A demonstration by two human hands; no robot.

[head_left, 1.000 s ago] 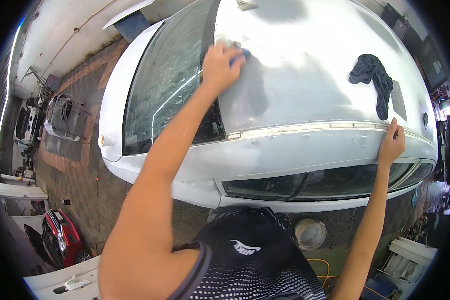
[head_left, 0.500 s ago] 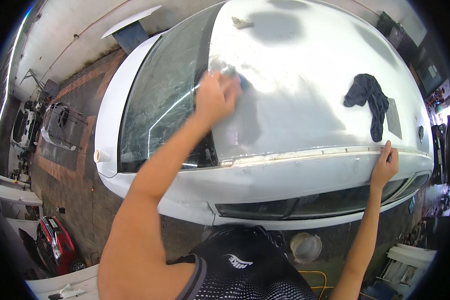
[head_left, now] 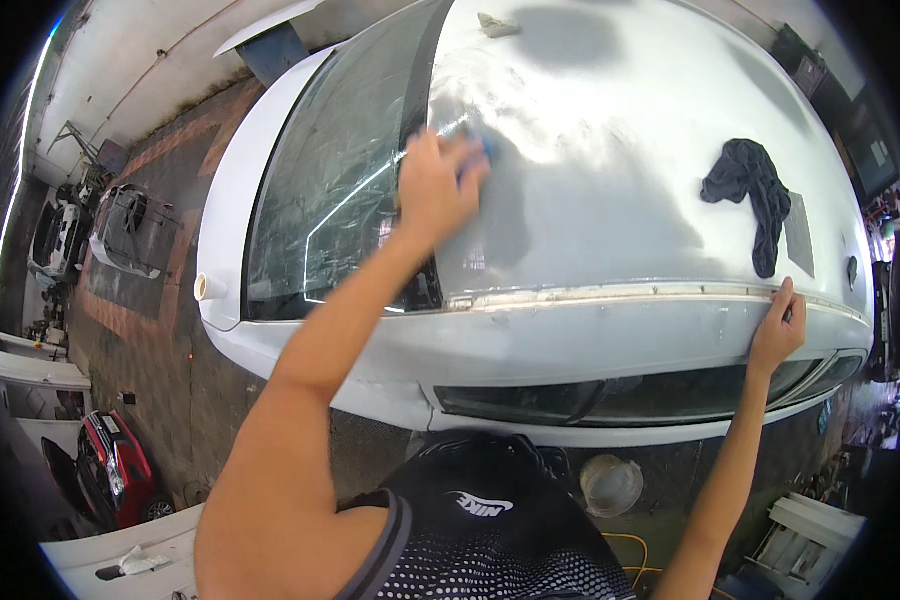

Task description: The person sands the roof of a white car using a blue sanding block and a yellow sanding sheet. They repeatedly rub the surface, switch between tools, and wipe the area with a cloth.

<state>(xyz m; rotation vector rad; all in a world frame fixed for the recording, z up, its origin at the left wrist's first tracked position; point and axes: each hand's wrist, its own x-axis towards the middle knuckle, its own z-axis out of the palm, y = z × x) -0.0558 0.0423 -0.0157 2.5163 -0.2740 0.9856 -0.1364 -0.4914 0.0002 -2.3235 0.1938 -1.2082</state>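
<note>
My left hand [head_left: 438,190] is closed, slightly blurred, on a blue pad [head_left: 482,146] that shows only past the fingertips. It presses the pad on the front edge of a white car roof [head_left: 590,260], beside the windshield [head_left: 340,170]. Grey dulled patches cover the roof around it. At the roof's near side, my right hand [head_left: 778,330] rests by the roof channel [head_left: 610,294] with its fingers curled; a small dark spot shows between them, too small to name. Just beyond that hand lie a dark cloth [head_left: 755,195] and a grey rectangular sheet [head_left: 799,237].
A crumpled pale piece [head_left: 497,25] lies at the roof's far front. A white cup-like tube [head_left: 208,287] stands on the hood side. Below the car sits a bucket [head_left: 611,485] near a yellow hose [head_left: 630,552]. A red car [head_left: 120,470] stands at the lower left.
My left hand has shifted slightly with the blue pad along the roof's front edge. The right hand stays at the channel; the whole view has tilted a little.
</note>
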